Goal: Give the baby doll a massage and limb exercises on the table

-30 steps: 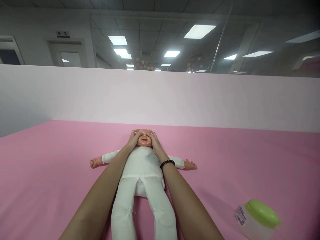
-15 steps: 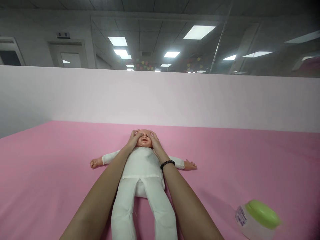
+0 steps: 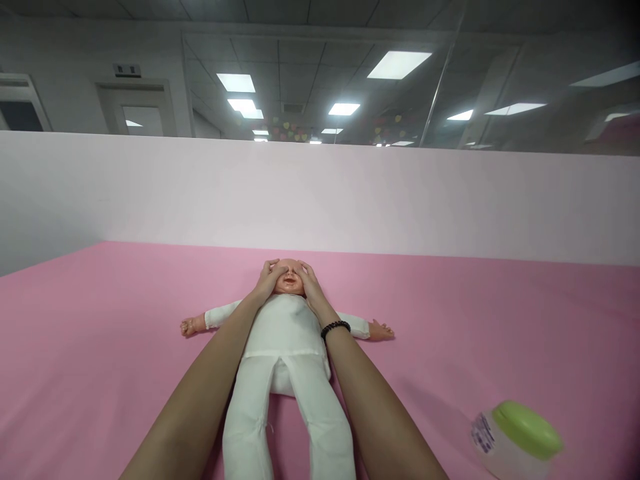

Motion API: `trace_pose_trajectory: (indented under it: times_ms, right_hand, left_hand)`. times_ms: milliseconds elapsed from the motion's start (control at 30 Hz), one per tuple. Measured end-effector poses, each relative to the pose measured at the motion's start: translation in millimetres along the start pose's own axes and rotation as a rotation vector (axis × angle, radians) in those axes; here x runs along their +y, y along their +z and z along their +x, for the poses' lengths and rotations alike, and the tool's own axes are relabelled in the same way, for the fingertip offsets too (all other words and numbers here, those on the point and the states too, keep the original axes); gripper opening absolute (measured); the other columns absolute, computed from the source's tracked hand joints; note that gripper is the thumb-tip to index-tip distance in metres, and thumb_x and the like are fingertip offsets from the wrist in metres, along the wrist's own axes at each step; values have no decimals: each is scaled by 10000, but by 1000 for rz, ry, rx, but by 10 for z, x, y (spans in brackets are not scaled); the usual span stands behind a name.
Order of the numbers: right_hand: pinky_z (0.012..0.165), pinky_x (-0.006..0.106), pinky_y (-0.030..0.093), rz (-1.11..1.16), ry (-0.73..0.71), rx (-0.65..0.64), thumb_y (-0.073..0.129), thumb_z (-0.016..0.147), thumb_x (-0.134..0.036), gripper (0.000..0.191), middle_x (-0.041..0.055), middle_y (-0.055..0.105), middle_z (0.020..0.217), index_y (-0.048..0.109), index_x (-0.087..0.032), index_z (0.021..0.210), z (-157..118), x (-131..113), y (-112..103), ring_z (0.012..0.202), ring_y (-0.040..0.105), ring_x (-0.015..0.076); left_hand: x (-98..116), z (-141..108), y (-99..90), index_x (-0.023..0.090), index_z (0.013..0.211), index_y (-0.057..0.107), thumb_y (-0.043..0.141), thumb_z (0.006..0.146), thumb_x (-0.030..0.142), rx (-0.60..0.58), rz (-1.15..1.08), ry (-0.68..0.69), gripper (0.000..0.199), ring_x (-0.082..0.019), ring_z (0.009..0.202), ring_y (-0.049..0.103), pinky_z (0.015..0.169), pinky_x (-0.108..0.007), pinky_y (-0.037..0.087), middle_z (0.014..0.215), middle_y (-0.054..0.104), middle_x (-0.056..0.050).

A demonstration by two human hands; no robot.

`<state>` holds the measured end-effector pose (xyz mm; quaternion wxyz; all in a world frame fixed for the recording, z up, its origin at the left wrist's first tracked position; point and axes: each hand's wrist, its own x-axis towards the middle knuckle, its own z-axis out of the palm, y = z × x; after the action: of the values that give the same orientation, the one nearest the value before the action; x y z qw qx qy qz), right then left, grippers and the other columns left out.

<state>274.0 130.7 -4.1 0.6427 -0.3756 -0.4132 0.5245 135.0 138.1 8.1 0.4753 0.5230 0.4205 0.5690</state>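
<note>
1. Low in the middle of the frame, a baby doll [image 3: 285, 327] in white cloth lay face up on a pink sheet [image 3: 450, 313], its head towards the white partition [image 3: 320, 200] and its legs reaching the bottom edge
2. To the left of the doll's head, the left hand [image 3: 267, 278] touched that side of it; the thumb lay over the eye area, apart from the other fingers, which curved against the side of the head, their tips partly hidden
3. To the right of the same head, the right hand [image 3: 311, 282] matched this, thumb by the other eye and apart from its fingers, which were bent along the side; between the two thumbs the doll's nose and open mouth showed
4. Right of the doll's torso, a black beaded bracelet [image 3: 335, 328] circled the right wrist, and the doll's arms stretched out past both forearms, one to each side
5. At the lower right of the frame, a translucent plastic jar [image 3: 505, 457] with a green lid [image 3: 528, 429] and a printed label was on the sheet, well apart from the hands and cut off by the bottom edge
6. Across the top, above the partition, glass panels [image 3: 310, 80] showed lit ceiling lights [image 3: 399, 65], with a door [image 3: 143, 113] at the upper left
</note>
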Motion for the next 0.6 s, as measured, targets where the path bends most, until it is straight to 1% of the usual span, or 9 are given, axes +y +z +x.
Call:
trace_pose_trajectory:
  times_ms: [133,233,367,467,600]
  right_hand:
    - [871,295,542,3,10,5,723,719,-448,528,12,684,1123,606,-280,1205,1,-5,7,1023,658,193]
    - [872,292,543,44,9,-7,727,704,-427,535,15,677,1139,599,-271,1200,2,0,6,1042,655,196]
    - [850,300,547,31,13,-14,753,675,-409,601,21,673,1117,580,-276,1235,8,8,-4,1002,663,199]
    - [855,309,552,13,16,-10,759,671,-394,597,20,674,1115,584,-277,1229,19,10,-8,989,667,200]
    - [919,332,553,29,26,7,752,695,-387,553,18,677,1147,597,-275,1214,30,10,6,1041,665,210]
  left_hand:
    - [65,-14,20,224,1218,528,635,818,357,18,8,-60,435,-233,1143,603,988,-343,482,1257,571,-104]
    - [88,-28,20,217,1205,534,611,841,358,25,8,-54,398,-234,1181,583,1007,-336,470,1288,561,-107]
    - [54,-30,3,207,1237,514,655,828,421,-3,-8,-27,483,-243,1173,591,1000,-350,478,1297,551,-126]
    - [25,-16,-5,209,1258,505,694,801,413,-20,1,-2,535,-244,1161,598,989,-352,487,1279,558,-126]
    - [41,-16,-1,215,1262,514,671,814,401,-7,4,-40,509,-240,1162,604,997,-345,489,1295,564,-119]
